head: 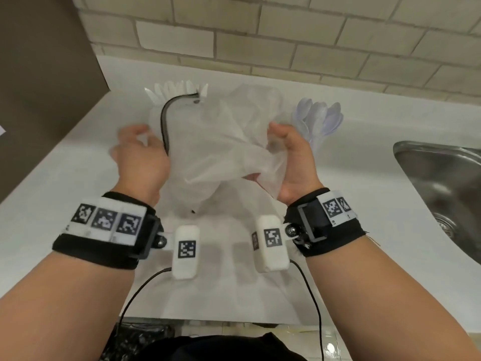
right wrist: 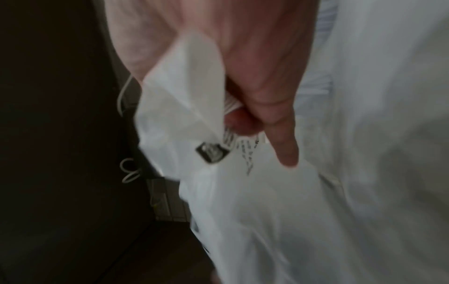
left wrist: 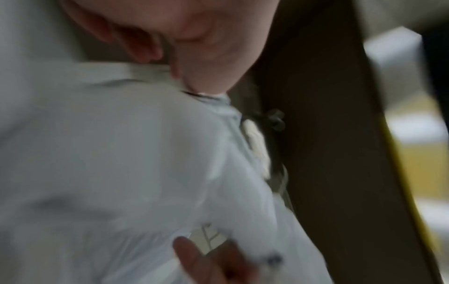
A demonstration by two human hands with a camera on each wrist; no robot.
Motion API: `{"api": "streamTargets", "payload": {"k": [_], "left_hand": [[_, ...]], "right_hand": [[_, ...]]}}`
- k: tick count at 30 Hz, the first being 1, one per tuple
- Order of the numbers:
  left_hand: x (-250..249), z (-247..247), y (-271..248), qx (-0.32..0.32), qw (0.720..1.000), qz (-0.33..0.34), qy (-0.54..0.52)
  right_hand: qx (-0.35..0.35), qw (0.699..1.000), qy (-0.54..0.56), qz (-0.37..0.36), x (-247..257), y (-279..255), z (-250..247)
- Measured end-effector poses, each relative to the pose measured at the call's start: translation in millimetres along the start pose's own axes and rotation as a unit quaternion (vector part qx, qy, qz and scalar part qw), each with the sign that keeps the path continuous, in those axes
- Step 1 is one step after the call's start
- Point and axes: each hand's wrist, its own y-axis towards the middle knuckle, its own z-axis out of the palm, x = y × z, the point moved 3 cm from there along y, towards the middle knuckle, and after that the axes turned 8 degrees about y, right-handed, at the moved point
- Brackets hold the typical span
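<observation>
The left hand [head: 140, 157] curls its fingers on a thin white bag [head: 221, 142] by its black edge [head: 166, 118]. The right hand [head: 291, 157] squeezes a bunch of it. The bag hangs over the white counter [head: 78, 204], its long side running toward the wall [head: 286, 35]. It hides part of the forks [head: 179, 89] behind. Spoons [head: 320, 118] lie just right, and the sink [head: 442, 183] is farther right.

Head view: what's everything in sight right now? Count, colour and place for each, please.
bag: one, translucent white with black trim, held over the counter
plastic forks: several, clear, fanned behind the bag
plastic spoons: several, bluish clear, right of the bag
counter: one, white, below
sink: one, steel, far right
tiled wall: one, beige, behind the counter
wrist cameras: two, white, on black bands
left hand: one, grip on the bag's left edge
right hand: one, grip on the bag's right side
</observation>
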Motion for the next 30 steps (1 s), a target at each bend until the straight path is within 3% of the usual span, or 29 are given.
{"api": "streamTargets", "payload": {"k": [1,2,4,7,10,12,13,15,16,18,19,21,23,26,28,30], "left_hand": [[-7.0,-3.2,-3.9,-0.024,0.998,0.065,-0.001],[-13.1,-3.6,-7.9,0.006,0.992,0.125,-0.024],[-20.0,5.7,-14.1,0.143,0.970,0.198,0.005],[-15.9,24.2,-14.1,0.275,0.922,0.240,0.130],[-20.2,30.8,-19.1,0.353,0.889,0.269,0.113],[-21.2,27.3,-25.6,0.396,0.868,0.271,0.129],[-20.9,25.4,-26.2,0.384,0.873,0.263,0.147],[-19.1,20.3,-22.4,0.298,0.914,0.226,0.157],[-17.5,16.9,-17.8,0.229,0.936,0.209,0.166],[-19.8,8.3,-13.2,0.092,0.949,0.202,0.224],[-21.7,5.3,-12.5,0.049,0.946,0.206,0.245],[-25.6,3.9,-15.9,0.025,0.943,0.233,0.237],[-30.2,9.6,-22.0,0.066,0.940,0.254,0.219],[-33.6,16.4,-34.5,0.221,0.956,0.189,0.033],[-33.4,18.0,-40.2,0.348,0.918,0.113,-0.152],[-30.0,18.2,-42.3,0.413,0.872,0.078,-0.250]], "right_hand": [[-0.004,1.000,0.002,-0.030,0.9,2.3,0.5],[-0.011,0.998,0.001,-0.059,1.8,3.7,0.6],[-0.021,0.995,-0.028,-0.097,1.5,3.0,3.9],[0.003,0.992,-0.105,-0.067,-5.2,-3.6,14.1],[0.056,0.993,-0.102,-0.019,-13.0,-11.6,22.9],[0.029,0.994,-0.106,-0.015,-11.9,-11.4,21.2],[-0.002,0.994,-0.109,-0.028,-9.8,-9.0,18.5],[-0.102,0.979,-0.153,-0.092,-2.0,-4.7,8.6],[-0.162,0.954,-0.215,-0.133,3.7,-4.2,3.4],[-0.231,0.896,-0.317,-0.206,12.3,-8.6,0.6],[-0.212,0.883,-0.355,-0.221,14.0,-11.4,4.5],[-0.089,0.876,-0.428,-0.204,10.6,-18.3,21.9],[0.033,0.841,-0.523,-0.137,-1.7,-23.4,37.8],[0.050,0.759,-0.644,-0.086,-14.3,-20.6,39.9],[0.028,0.748,-0.656,-0.097,-18.8,-17.3,35.6],[0.005,0.762,-0.633,-0.138,-19.3,-12.6,31.6]]}}
